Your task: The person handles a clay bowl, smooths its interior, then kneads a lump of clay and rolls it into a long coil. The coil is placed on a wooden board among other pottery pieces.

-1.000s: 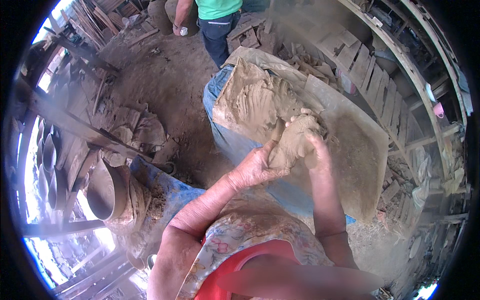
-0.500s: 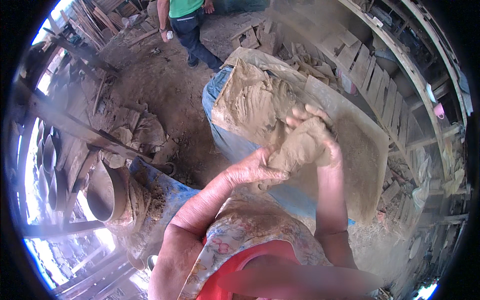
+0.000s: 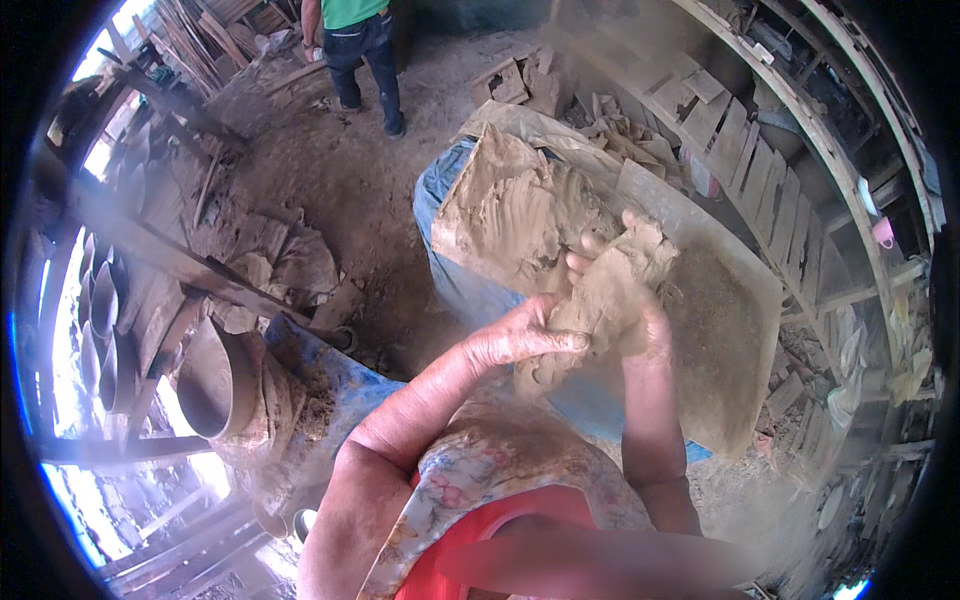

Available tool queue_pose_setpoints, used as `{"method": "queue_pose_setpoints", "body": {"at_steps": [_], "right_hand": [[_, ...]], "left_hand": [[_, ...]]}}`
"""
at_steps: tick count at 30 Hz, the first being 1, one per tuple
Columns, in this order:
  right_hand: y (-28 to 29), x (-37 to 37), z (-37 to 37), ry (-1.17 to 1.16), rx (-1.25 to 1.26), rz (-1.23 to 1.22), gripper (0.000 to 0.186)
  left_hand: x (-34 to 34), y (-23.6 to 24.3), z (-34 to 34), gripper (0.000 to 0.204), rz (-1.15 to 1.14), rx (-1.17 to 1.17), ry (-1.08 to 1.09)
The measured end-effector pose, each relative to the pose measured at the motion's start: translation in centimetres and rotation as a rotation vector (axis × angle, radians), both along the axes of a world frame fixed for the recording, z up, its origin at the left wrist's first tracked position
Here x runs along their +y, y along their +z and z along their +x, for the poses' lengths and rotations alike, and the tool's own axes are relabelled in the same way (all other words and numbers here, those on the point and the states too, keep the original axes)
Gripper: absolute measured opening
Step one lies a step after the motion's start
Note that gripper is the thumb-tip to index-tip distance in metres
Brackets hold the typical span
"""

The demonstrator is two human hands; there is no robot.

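A lump of wet brown clay (image 3: 622, 285) is held up in front of me between both hands. My left hand (image 3: 530, 332) grips its left side, thumb pressed along the near face. My right hand (image 3: 650, 335), smeared with clay, is closed against its right side; part of its fingers is hidden by the lump. Some clay-coated fingertips show at the lump's far left edge. Just beyond lies a big mound of soft clay (image 3: 505, 205) with finger grooves on top. The lump is over the near part of a clay-dusted board (image 3: 735, 350).
Blue plastic sheeting (image 3: 450, 265) hangs below the mound. To my left stands a round clay pot (image 3: 215, 385) beside a wooden beam (image 3: 170, 245). Slatted wood (image 3: 765, 190) and shelving line the right. A person in a green top (image 3: 362, 45) stands at the far left.
The clay lump has tilted more upright, and its ragged top now shows. My right hand has shifted lower along its side. The person in green has moved away to the left.
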State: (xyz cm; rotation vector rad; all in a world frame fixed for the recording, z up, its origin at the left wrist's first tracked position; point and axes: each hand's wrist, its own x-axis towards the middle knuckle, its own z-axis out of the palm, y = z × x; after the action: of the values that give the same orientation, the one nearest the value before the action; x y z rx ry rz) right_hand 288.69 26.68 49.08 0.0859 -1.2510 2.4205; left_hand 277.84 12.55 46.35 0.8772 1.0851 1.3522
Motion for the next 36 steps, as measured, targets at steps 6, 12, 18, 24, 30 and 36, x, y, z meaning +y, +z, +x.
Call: {"method": "queue_pose_setpoints", "body": {"at_steps": [6, 12, 18, 24, 30, 36], "right_hand": [[-1.5, -0.2, -0.3, -0.352, -0.286, -0.199, 0.048], [-1.5, 0.0, -1.5, -0.214, -0.155, -0.064, 0.060], [-3.8, 0.0, -0.9, -0.126, -0.213, -0.207, 0.058], [-3.0, -0.9, -1.9, -0.636, -0.284, 0.153, 0.060], [1.5, 1.4, -1.0, -0.022, 0.153, -0.046, 0.089], [0.6, 0.0, -1.0, -0.218, -0.009, -0.155, 0.060]], "left_hand": [[1.0, -0.4, 0.6, 0.102, 0.237, 0.646, 0.347], [1.4, -0.9, 1.1, 0.104, 0.111, 0.291, 0.422], [1.1, -1.1, 1.4, 0.096, 0.129, 0.402, 0.356], [0.9, 0.2, 2.0, 0.092, -0.083, 0.601, 0.397], [0.6, 1.5, 0.4, 0.080, 0.112, 0.057, 0.115], [0.7, 1.0, 0.0, 0.089, -0.038, 0.261, 0.047]]}}
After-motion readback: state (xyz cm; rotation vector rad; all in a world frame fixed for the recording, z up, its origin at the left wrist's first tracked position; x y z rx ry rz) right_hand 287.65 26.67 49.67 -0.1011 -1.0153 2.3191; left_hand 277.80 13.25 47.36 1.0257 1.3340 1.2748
